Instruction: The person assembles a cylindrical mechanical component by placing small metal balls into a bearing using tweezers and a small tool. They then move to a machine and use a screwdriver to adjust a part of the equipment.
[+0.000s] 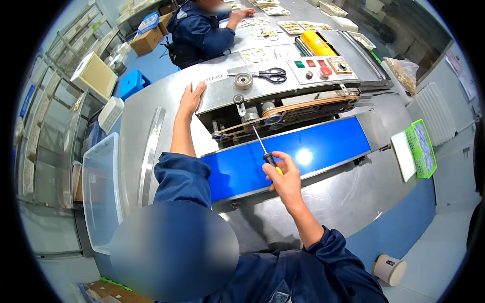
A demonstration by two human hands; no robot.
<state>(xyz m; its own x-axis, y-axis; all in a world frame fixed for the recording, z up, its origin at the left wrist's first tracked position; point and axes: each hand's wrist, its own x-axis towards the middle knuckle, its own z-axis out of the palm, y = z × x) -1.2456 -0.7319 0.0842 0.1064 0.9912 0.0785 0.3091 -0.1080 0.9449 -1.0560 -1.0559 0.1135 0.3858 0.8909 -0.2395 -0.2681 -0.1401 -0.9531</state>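
Note:
My right hand (287, 183) grips a screwdriver (269, 159) with a black and yellow handle. Its thin shaft points up and away, the tip among the pulleys of a band sealing machine (214, 96). A tan drive belt (310, 106) runs round those pulleys along the uncovered front. Fingers stretched out, my left hand (191, 100) rests against the machine's left top corner and holds nothing. Between me and the mechanism lies the blue conveyor belt (331, 144). Whether the screwdriver tip touches a screw is too small to tell.
Black-handled scissors (273, 75) and a metal ring-shaped part (243, 81) lie on the machine top, left of the control buttons (323, 69). A long metal strip (151, 156) lies at left. A green basket (423, 149) stands right. Across the table sits another person (199, 35).

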